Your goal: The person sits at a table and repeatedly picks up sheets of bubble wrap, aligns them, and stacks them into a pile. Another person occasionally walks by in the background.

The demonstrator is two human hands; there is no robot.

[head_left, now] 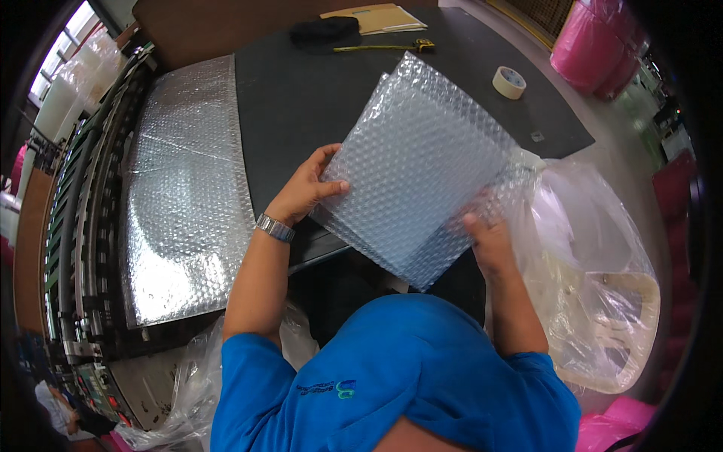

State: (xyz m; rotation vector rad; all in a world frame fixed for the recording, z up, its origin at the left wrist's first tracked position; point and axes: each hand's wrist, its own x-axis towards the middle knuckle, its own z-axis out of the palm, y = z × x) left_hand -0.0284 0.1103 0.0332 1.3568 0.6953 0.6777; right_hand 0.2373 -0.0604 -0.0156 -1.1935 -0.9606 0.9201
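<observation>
Between my hands, tilted above the table's near edge, is a layered, roughly rectangular piece of clear bubble wrap (422, 151). My left hand (312, 184) grips its left edge, thumb on the near face and fingers behind. At the lower right edge, my right hand (488, 233) pinches the bubble wrap; its fingers show only faintly through the plastic. Whether the layers are loose sheets or a pouch I cannot tell. Close to my right hand, a large clear plastic bag (580, 218) hangs over a pale chair (640, 316).
A machine with rollers (83, 203) stands at the left, beside a wide bubble wrap sheet (188, 181). The dark table (279, 105) bears a tape roll (509, 83), a tape measure (424, 46), a black cloth item (324, 32) and brown envelopes (376, 19). Pink wrapped bundles (599, 45) stand far right.
</observation>
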